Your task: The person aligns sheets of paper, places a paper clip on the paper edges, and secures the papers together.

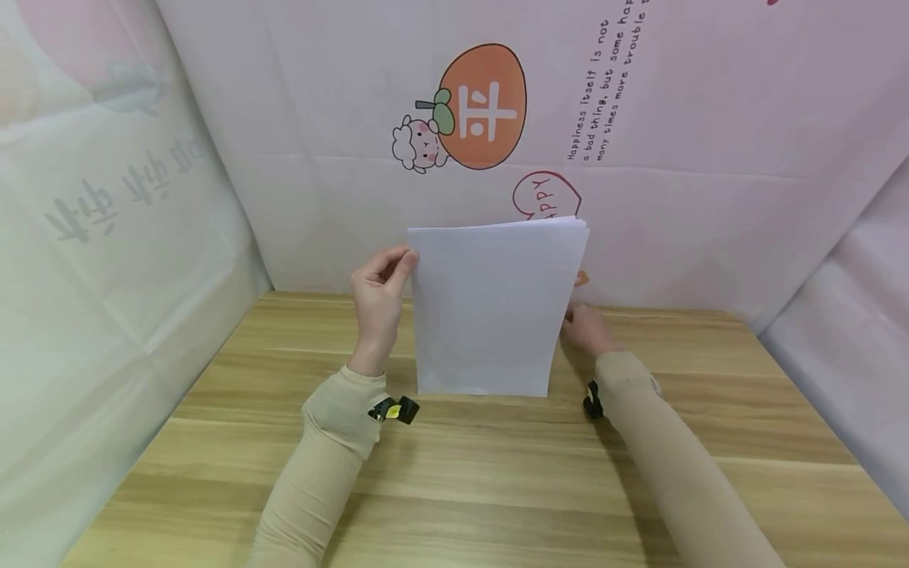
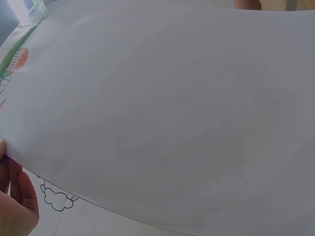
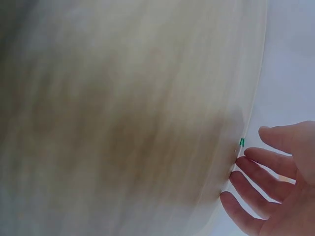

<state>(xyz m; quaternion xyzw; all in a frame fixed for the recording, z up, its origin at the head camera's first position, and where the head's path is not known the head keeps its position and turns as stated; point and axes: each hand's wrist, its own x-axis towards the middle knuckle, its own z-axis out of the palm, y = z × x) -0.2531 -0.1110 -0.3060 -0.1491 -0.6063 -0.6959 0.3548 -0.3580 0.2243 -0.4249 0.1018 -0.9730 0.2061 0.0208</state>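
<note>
White paper sheets (image 1: pixel 490 308) stand upright over the wooden table, their upper right corners slightly fanned. My left hand (image 1: pixel 379 296) pinches the upper left edge between thumb and fingers. In the left wrist view the paper (image 2: pixel 162 118) fills most of the picture, with part of the left hand (image 2: pixel 17 209) at its lower left. Past the paper's right side, my right hand (image 1: pixel 592 327) is low by the table's back edge. The right wrist view shows the right hand (image 3: pixel 280 182) with thumb and fingers apart, fingertips along that edge, by a tiny green object (image 3: pixel 242 142).
The wooden table (image 1: pixel 454 481) reaches back to a white printed cloth (image 1: pixel 327 95) with an orange fruit drawing (image 1: pixel 490 106). More cloth hangs at the left and right sides. Each sleeved wrist wears a black camera.
</note>
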